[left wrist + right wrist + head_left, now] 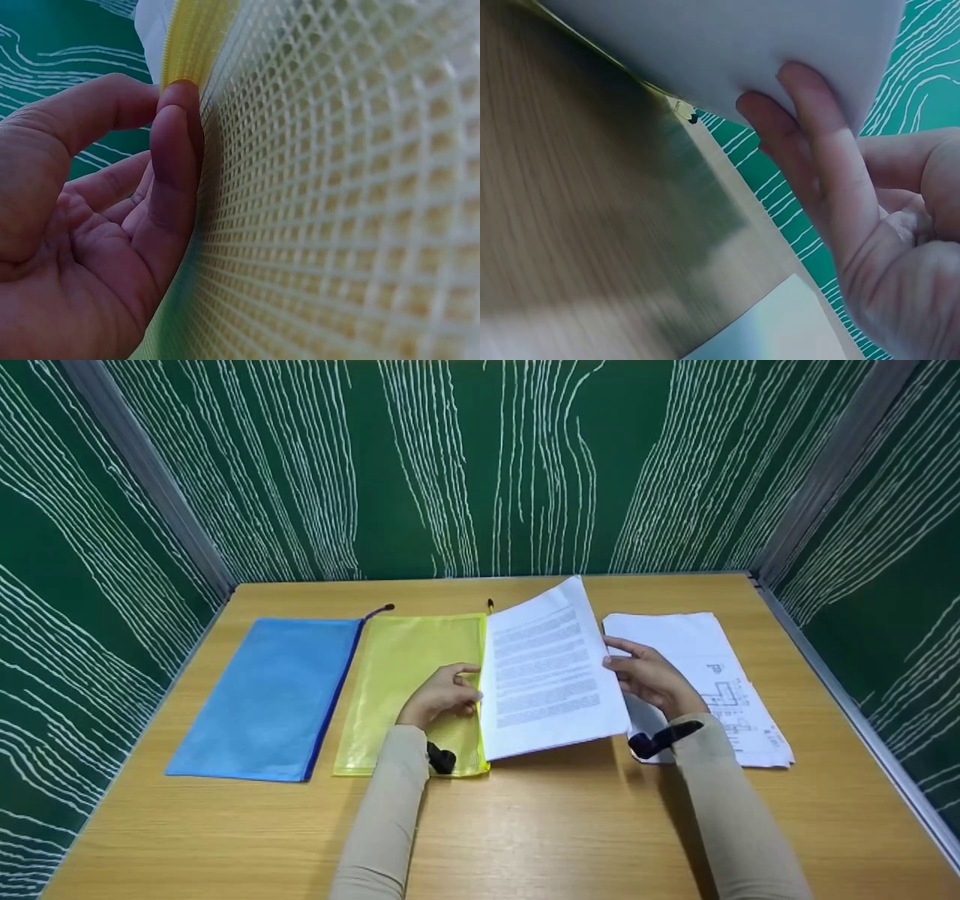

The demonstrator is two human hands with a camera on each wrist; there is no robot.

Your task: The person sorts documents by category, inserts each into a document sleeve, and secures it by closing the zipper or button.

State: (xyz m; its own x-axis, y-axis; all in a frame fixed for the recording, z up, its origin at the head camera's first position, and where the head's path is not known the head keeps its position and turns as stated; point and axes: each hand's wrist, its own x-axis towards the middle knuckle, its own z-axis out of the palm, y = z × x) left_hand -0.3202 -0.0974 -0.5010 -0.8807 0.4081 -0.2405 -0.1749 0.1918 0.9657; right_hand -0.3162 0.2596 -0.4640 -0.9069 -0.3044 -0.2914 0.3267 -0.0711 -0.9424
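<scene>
A stack of printed paper (pixel 544 675) is raised off the table, its left edge at the zipper side of a yellow zip pouch (pixel 412 682). My right hand (pixel 651 676) pinches the stack's right edge; in the right wrist view its fingers (pixel 829 150) lie under the sheet with the thumb on the other side. My left hand (pixel 444 694) pinches the pouch's zipper edge, and the left wrist view shows the yellow zipper (pixel 178 45) at the fingertips (pixel 169 135). How far the paper sits inside the pouch cannot be told.
A blue zip pouch (pixel 262 697) lies flat on the wooden table (pixel 555 825) at the left. More papers (pixel 675 634) with drawn diagrams lie at the right, partly under my right hand. Green walls (pixel 525 472) with white lines enclose the back and sides.
</scene>
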